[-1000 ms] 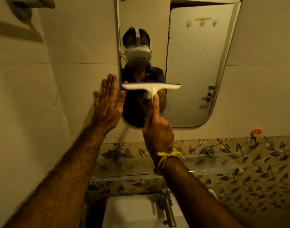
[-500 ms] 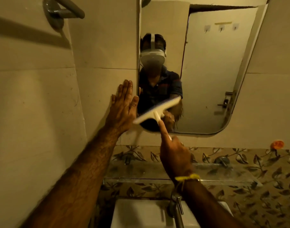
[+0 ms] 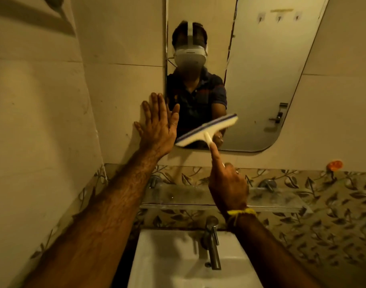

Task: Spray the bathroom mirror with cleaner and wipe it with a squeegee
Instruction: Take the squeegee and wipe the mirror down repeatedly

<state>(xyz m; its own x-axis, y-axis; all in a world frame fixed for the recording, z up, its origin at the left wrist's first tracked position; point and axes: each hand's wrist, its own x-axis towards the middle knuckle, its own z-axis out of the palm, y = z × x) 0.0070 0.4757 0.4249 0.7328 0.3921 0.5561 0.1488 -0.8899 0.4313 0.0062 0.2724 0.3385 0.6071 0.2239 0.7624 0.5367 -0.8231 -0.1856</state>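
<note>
The wall mirror (image 3: 261, 80) hangs above the sink and reflects a person wearing a headset. My right hand (image 3: 227, 186) grips the handle of a white squeegee (image 3: 207, 130), index finger stretched along the handle. Its blade is tilted, right end higher, at the mirror's lower left corner; whether it touches the glass is unclear. My left hand (image 3: 157, 123) presses flat against the tiled wall just left of the mirror's edge, fingers straight and pointing up. No spray bottle is in view.
A glass shelf (image 3: 178, 196) runs along the patterned tile band below the mirror. A white sink (image 3: 167, 258) with a metal tap (image 3: 212, 246) lies under my arms. An orange hook (image 3: 334, 164) sticks to the wall at right.
The squeegee came down from a level position on the mirror to its lower edge and tilted, right end up. My left hand stayed flat on the wall.
</note>
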